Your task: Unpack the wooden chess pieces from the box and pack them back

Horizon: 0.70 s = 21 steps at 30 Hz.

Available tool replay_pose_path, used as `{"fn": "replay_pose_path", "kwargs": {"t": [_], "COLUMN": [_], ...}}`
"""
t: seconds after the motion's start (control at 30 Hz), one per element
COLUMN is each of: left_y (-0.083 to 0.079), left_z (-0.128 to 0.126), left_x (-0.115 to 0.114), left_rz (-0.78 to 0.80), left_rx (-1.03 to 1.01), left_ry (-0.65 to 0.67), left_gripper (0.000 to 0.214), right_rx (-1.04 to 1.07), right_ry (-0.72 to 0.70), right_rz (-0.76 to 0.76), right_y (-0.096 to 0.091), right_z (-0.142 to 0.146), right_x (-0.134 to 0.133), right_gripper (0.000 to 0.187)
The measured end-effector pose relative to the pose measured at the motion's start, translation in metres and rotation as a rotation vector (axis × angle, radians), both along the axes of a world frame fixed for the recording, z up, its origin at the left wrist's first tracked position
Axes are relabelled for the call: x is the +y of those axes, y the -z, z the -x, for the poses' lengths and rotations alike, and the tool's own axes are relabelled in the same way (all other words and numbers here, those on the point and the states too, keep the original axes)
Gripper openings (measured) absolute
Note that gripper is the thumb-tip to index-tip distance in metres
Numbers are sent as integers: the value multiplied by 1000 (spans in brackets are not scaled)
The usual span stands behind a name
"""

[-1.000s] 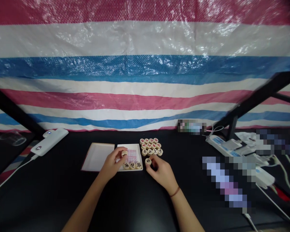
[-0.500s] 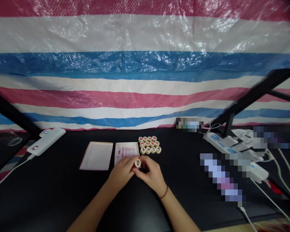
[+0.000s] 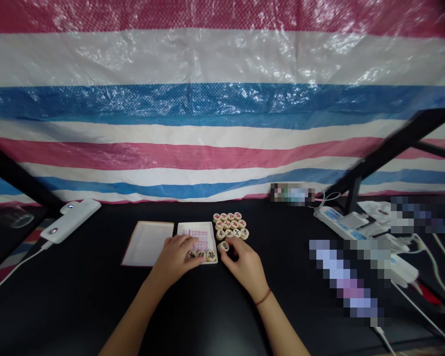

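Observation:
My left hand (image 3: 176,257) is over the near-left part of a shallow white box (image 3: 184,228), fingers spread and thumb apart. Beside its thumb, a short row of Chinese chess pieces (image 3: 211,255) with black characters lies along the box's near edge. A printed sheet with pink grid lines (image 3: 198,235) lies in the box, partly covered by my fingers. My right hand (image 3: 246,264) is closed on a Chinese chess piece (image 3: 225,246) just right of the box. Beyond it, several more pieces (image 3: 228,224) stand in rows, red characters behind and black in front.
An open box lid (image 3: 148,242) lies left of the box. A white power strip (image 3: 74,217) is at the far left, another (image 3: 341,225) with plugs and cables at the right. Blurred-out objects lie to the right and back. A striped sheet (image 3: 207,153) hangs behind the black table (image 3: 207,316).
My hands have come apart. Left has moved over the box, where a row of pieces now shows. Right has shifted slightly right with a piece at its fingertips.

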<state>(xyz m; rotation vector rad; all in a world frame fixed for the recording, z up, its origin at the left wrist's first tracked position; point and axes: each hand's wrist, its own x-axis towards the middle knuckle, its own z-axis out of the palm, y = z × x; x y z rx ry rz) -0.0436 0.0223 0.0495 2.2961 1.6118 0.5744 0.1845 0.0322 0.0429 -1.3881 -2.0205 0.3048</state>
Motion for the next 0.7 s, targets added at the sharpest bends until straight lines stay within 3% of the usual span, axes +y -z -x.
{"fn": "replay_pose_path", "kwargs": {"t": [0.2,0.43,0.57,0.7], "left_y": [-6,-2,-2,-5], "left_z": [0,2,5,5], "left_x": [-1,0,0,-3], "left_rz": [55,81,48,42], "left_rx": [-46,-39,-11,4], "left_ry": [10,33,19,7], "left_gripper": [34,34,44,34], "right_rx": [-38,-45,12,-78], "right_ry": [-41,5,-71,-212], "right_rz": [43,17,-32,87], "right_y": [7,6,-2,-2], "right_z": [2,2,7,16], "right_x": [0,1,-5,-11], "right_gripper": [25,10,23,46]}}
